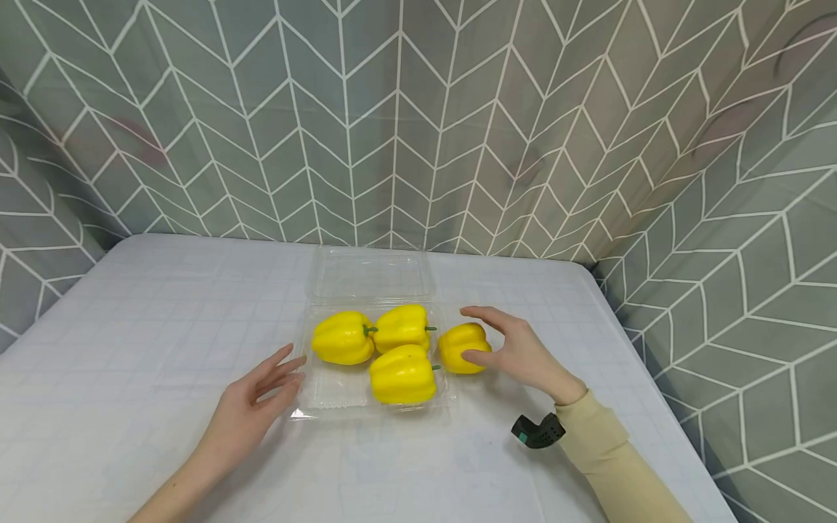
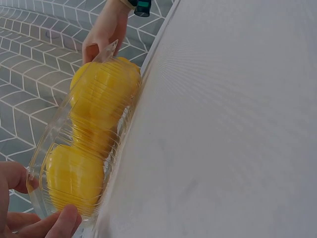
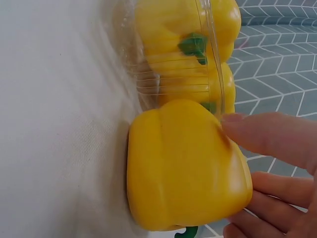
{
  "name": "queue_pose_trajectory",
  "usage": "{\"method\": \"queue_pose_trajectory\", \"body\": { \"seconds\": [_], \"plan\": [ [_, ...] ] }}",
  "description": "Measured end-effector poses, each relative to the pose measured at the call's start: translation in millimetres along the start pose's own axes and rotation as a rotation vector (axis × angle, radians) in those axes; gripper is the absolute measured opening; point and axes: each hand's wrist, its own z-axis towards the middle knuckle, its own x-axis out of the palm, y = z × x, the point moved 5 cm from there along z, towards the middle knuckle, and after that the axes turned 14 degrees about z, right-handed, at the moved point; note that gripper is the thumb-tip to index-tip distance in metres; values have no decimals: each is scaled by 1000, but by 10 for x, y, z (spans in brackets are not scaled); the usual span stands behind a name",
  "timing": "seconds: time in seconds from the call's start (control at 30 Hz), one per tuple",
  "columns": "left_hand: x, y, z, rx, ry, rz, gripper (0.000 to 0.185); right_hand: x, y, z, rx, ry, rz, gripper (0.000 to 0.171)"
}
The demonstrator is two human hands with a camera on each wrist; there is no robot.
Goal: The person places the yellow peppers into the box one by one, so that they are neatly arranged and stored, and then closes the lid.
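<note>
A clear plastic clamshell container (image 1: 333, 392) lies with its lid folded back. Inside it are three yellow bell peppers: one at the left (image 1: 343, 338), one at the back (image 1: 401, 325) and one at the front (image 1: 402, 375). My left hand (image 1: 251, 399) is at the container's left side, with loosely extended fingertips touching its wall; the left wrist view shows them around that end. Just outside the right wall, a fourth yellow bell pepper (image 3: 185, 166) rests on the table. Around it my right hand (image 1: 526, 356) is spread, thumb over the near side and index finger held away from it.
The white-covered table (image 1: 163, 312) extends around the container. The transparent lid (image 1: 373, 276) lies toward the back edge. Behind and to the right hangs a grey curtain (image 1: 373, 131) with white chevron lines. A black wrist device (image 1: 539, 431) sits by the right sleeve.
</note>
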Motion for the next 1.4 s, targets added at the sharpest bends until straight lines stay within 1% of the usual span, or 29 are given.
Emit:
{"method": "queue_pose_trajectory", "body": {
  "seconds": [0.17,0.3,0.73,1.03,1.27,1.4],
  "plan": [
    [0,1,-3,9,-7,-5,57,8,-56,8,62,49,-10,66],
    [2,0,-5,17,-10,-10,57,30,-61,8,79,84,-7,70],
    [-5,-13,5,12,-2,4,58,29,-112,-6,125,118,-10,78],
    [-7,-9,0,-4,-1,4,58,27,-78,-9,116,116,-35,79],
    [-9,-12,1,-13,4,3,58,9,-70,-19,126,97,-58,78],
    [-9,-16,3,-17,4,9,59,-5,-72,-19,117,87,-78,77]
  ]
}}
